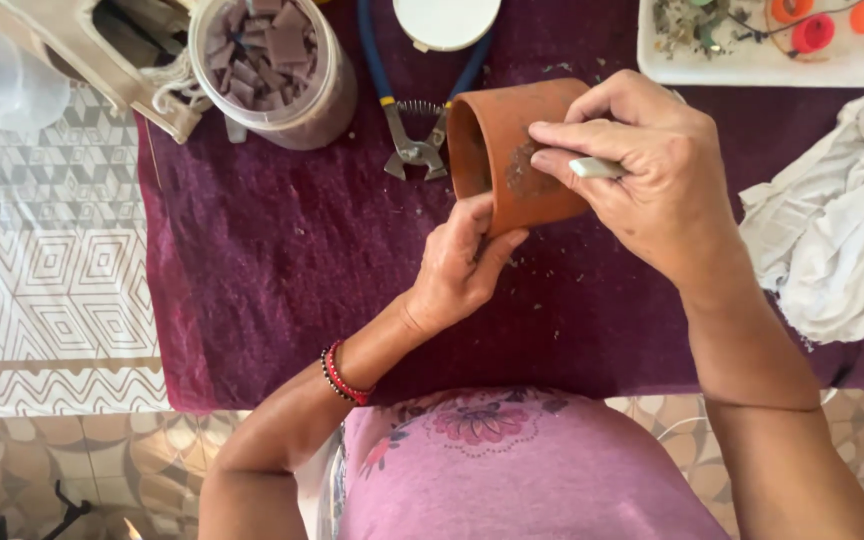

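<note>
Beside the terracotta pot (512,150), a jar (277,70) holds tiles (262,45).

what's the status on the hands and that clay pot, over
Left hand grips terracotta pot, tipped sideways. Right hand presses small pale tool to grey patch on it. Nippers behind, clear.

We're at a home craft table

We see a purple cloth (282,260) over a patterned tablecloth (42,270), a tub of tile bits (270,60), nippers (414,150), a rag (827,240), a white tray (752,68) of odds and ends, and tiled floor (102,460) below.
</note>
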